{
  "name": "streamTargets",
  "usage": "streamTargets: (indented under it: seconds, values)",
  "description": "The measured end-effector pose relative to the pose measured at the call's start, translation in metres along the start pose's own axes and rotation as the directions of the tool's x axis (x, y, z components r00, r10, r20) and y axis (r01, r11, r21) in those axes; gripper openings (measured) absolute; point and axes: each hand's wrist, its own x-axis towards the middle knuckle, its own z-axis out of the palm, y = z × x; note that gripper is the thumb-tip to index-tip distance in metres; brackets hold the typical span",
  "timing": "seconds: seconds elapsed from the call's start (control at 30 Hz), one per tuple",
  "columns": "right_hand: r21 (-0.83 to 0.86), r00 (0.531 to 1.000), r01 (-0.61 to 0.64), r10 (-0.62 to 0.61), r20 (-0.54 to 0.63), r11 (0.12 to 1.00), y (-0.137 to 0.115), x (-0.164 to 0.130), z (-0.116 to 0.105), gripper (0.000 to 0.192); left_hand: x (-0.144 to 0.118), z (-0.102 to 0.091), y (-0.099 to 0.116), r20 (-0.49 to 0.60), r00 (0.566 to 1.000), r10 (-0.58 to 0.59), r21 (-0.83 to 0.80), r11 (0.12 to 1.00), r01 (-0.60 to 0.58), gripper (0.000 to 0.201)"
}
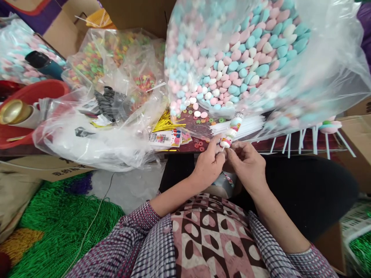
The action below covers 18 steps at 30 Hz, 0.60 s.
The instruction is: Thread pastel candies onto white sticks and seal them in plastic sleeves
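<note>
Patterned sleeves [162, 247] filling bottom frame; left hand [207, 166] and right hand [246, 162] both pinching candy skewer [230, 133], long axis pointing up-right from fingers.

Pastel candies [246, 50] (pink, blue, white)

Both forearms are bare from the elbows to the hands. The left hand [209, 164] and the right hand [247, 164] wear no gloves, and no rings or watch can be made out. The sleeves [139, 239] are pushed up near the elbows, in a fine check of purple, white and dark lines, with the right one showing at the lower right of the frame. Across the chest, in the lower middle of the frame, lies an apron or front panel [214, 239] patterned in squares of pink, dark brown and white, each square carrying a rounded heart-like shape.
</note>
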Motion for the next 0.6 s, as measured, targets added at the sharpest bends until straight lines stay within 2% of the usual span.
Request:
streamTargets:
  seconds: [0.13,0.33,0.6]
  values:
    - [0.046,0.996,-0.079,0.076,0.048,0.996,0.0016,0.0009,0.0007,0.017,0.0032,0.0010,-0.0042,0.034,0.997,-0.068,-0.120,0.990,0.071,0.058]
    - [0.151,0.978,-0.186,0.168,0.128,0.971,0.0019,0.0008,0.0013,0.017,0.0075,0.0014,-0.0044,0.138,0.979,-0.147,-0.405,0.894,0.191,0.071]
    - [0.128,0.985,-0.148,0.134,0.110,0.981,0.0008,0.0011,0.0013,0.017,0.0089,0.0020,0.0033,0.168,0.965,-0.203,-0.469,0.844,0.259,0.056]
